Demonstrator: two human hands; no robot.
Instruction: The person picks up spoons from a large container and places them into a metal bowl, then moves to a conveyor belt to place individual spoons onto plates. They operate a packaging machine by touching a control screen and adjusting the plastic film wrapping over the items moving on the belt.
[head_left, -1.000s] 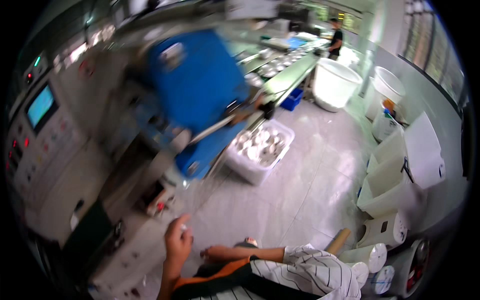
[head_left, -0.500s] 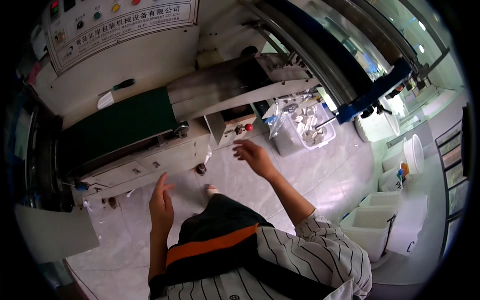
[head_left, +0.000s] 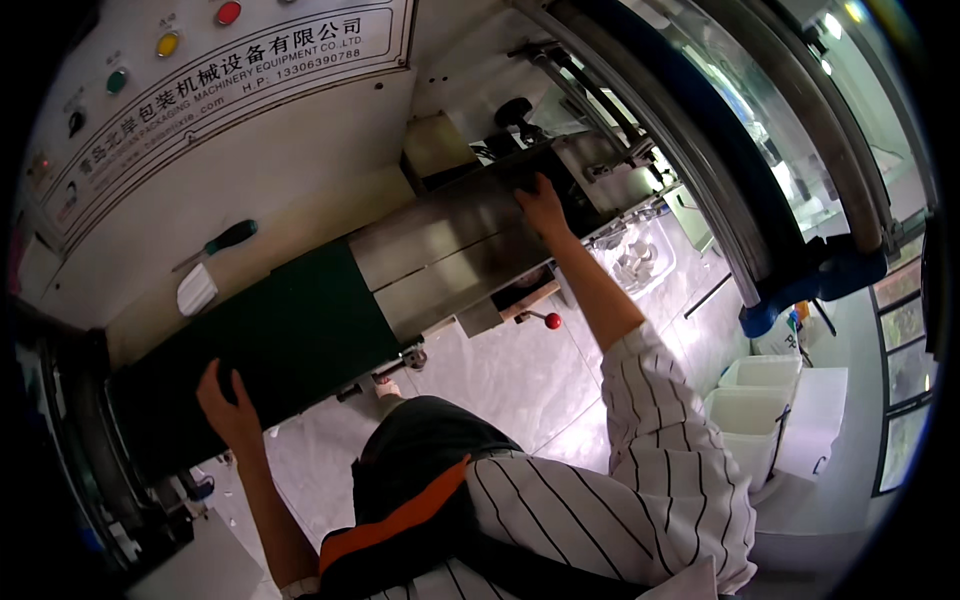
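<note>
Over the near left part of a green conveyor belt [head_left: 310, 310] is my left hand [head_left: 230, 408], its thumb and fingers spread and nothing in them. My right hand [head_left: 544, 210] reaches to the far right end of the smooth metal plate [head_left: 440, 265] that continues the belt. Its thumb and forefinger are apart beside the dark gap there, and I see nothing held; the other fingers are partly hidden. On the ledge behind the belt lie a screwdriver [head_left: 232, 235] with a dark green handle and a white flat piece [head_left: 197, 290].
A machine panel [head_left: 230, 110] with coloured buttons rises behind the belt. Metal and dark rollers [head_left: 690, 180] slant across the upper right. A red ball knob [head_left: 552, 321] sticks out below the plate. White tubs [head_left: 748, 412] stand at the right, and a bin of white pieces [head_left: 640, 255] is beyond my right forearm.
Both hands have moved forward from above the floor to the machine: the left over the green belt, the right to the plate's far end. The view has shifted closer to the machine.
</note>
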